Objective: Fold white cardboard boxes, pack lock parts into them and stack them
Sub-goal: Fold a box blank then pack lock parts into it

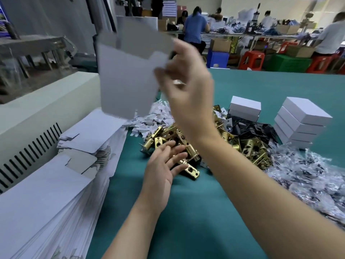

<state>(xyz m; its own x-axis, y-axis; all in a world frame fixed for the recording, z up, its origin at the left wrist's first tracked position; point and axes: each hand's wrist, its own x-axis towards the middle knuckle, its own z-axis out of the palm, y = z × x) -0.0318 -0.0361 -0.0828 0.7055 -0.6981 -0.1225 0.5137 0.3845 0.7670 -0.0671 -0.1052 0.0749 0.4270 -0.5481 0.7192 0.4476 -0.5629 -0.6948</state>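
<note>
Hands: right hand (183,85) raised at approx. 12 o'clock, fingers pinched on flat box blank (128,71); left hand (164,165) open, palm up, fingers resting on brass latches (186,146) w/o gripping any.

Risk (judgement): blank is held by one edge only and appears motion-blurred; it may slip or crease if swung before left hand supports it. Loose latches could also snag a flap.

Blank: white/grey card, unfolded, die-cut w/ rounded tab, held upright above bench (186,212). More blanks lie in blank stack (56,184) at 9 o'clock. Finished boxes (300,122) stand stacked at 2 o'clock, w/ bagged parts (308,176) at 3 o'clock.
</note>
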